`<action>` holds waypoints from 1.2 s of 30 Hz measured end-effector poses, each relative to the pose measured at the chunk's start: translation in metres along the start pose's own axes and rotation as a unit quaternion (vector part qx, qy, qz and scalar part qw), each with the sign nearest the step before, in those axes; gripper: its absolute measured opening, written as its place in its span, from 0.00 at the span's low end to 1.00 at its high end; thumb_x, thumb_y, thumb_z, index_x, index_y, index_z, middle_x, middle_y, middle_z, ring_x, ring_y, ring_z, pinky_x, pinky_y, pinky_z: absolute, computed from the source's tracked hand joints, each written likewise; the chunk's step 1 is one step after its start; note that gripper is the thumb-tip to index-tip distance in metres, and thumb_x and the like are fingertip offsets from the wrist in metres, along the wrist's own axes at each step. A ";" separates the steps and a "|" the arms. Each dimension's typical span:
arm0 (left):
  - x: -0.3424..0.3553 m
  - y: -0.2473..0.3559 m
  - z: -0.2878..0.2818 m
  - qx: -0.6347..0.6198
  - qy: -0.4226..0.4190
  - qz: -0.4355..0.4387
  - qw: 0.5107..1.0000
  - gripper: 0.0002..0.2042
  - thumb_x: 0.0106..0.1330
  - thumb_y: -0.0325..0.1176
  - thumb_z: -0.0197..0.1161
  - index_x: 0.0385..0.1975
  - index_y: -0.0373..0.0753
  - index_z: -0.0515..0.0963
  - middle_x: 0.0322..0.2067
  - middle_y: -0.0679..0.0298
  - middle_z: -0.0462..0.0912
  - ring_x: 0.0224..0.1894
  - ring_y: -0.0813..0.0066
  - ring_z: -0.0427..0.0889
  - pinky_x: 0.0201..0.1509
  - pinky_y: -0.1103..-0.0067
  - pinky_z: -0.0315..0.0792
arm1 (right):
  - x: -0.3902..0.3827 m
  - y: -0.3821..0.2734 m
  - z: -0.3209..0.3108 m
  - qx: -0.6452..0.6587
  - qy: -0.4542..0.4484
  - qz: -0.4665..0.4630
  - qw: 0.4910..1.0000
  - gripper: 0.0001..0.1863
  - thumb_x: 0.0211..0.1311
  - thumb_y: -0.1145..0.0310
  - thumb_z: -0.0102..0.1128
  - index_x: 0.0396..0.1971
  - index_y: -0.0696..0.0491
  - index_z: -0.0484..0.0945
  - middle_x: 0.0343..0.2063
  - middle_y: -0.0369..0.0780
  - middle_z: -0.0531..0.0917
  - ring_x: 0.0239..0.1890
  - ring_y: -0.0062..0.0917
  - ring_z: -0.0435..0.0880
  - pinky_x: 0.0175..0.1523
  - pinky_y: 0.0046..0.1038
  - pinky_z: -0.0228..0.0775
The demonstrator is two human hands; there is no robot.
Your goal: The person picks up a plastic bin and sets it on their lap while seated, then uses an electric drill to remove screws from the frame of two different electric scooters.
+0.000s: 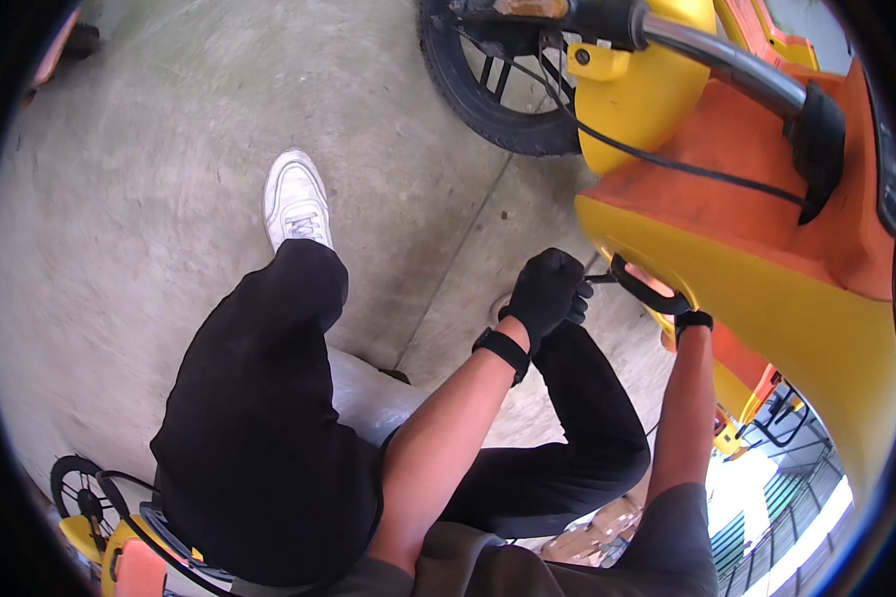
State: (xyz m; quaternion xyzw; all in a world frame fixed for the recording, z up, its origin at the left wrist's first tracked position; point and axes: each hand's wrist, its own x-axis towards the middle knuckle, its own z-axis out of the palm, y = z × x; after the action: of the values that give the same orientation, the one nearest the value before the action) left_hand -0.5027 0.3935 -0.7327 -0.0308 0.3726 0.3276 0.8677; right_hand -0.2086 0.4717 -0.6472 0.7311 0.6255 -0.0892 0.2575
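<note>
My left hand (pixel 548 291), in a black glove, is closed in a fist near the lower edge of a yellow scooter body panel (pixel 767 289). A thin dark rod (pixel 601 279) sticks out of the fist toward the panel; its kind is hard to make out. Close beside its tip, a curved black bar (pixel 651 291) lies against the panel's edge. Just past that bar is my right hand (pixel 694 320), also black-gloved. Only its cuff end shows; the fingers are hidden by the panel and bar.
The scooter's front wheel (pixel 508 99) and handlebar (pixel 727 60) stand at the upper right, with a black cable (pixel 667 161) hanging across. Another yellow-orange vehicle (pixel 119 557) is at the lower left. My white shoe (pixel 297 199) rests on the concrete floor (pixel 149 249).
</note>
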 end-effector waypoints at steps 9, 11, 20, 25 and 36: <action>0.004 -0.005 -0.031 0.298 0.013 0.098 0.949 0.17 0.74 0.45 0.55 0.33 0.38 0.82 0.22 0.68 0.79 0.20 0.79 0.73 0.23 0.81 0.66 | -0.068 -0.001 0.011 0.349 0.126 0.015 0.928 0.29 0.55 0.64 0.68 0.57 0.59 0.74 0.34 0.39 0.84 0.31 0.22 0.81 0.34 0.28 0.73; -0.004 0.003 -0.034 0.176 0.004 0.041 0.983 0.09 0.71 0.34 0.56 0.37 0.36 0.80 0.27 0.63 0.81 0.26 0.73 0.80 0.33 0.76 0.78 | -0.120 0.009 0.004 0.462 0.110 0.023 0.880 0.28 0.53 0.69 0.70 0.55 0.58 0.76 0.33 0.36 0.82 0.29 0.17 0.77 0.34 0.24 0.71; -0.095 0.058 0.028 0.295 -0.097 0.083 0.947 0.08 0.71 0.29 0.57 0.43 0.30 0.75 0.36 0.52 0.84 0.33 0.62 0.85 0.37 0.70 0.83 | -0.353 0.022 -0.040 0.773 0.218 0.014 0.596 0.37 0.62 0.58 0.67 0.66 0.58 0.64 0.40 0.35 0.78 0.42 0.23 0.81 0.47 0.30 0.76; -0.135 0.078 0.052 0.341 -0.138 0.117 0.922 0.07 0.70 0.33 0.60 0.38 0.36 0.79 0.25 0.66 0.78 0.21 0.80 0.74 0.23 0.82 0.68 | -0.433 -0.008 -0.041 0.852 0.192 -0.087 0.480 0.42 0.58 0.57 0.71 0.67 0.61 0.61 0.43 0.38 0.77 0.45 0.24 0.79 0.60 0.36 0.72; -0.119 0.071 0.031 0.253 -0.127 0.128 0.950 0.08 0.71 0.33 0.55 0.37 0.35 0.77 0.27 0.59 0.80 0.25 0.70 0.79 0.29 0.75 0.77 | -0.499 -0.075 -0.053 0.791 0.187 0.051 0.580 0.46 0.45 0.57 0.79 0.63 0.61 0.67 0.37 0.35 0.80 0.38 0.23 0.82 0.45 0.27 0.78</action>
State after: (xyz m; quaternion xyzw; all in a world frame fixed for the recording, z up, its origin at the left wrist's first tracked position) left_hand -0.5863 0.3935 -0.6174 0.2796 0.3304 0.3322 0.8380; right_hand -0.3919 0.0706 -0.3958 0.6761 0.3032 -0.3966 -0.5420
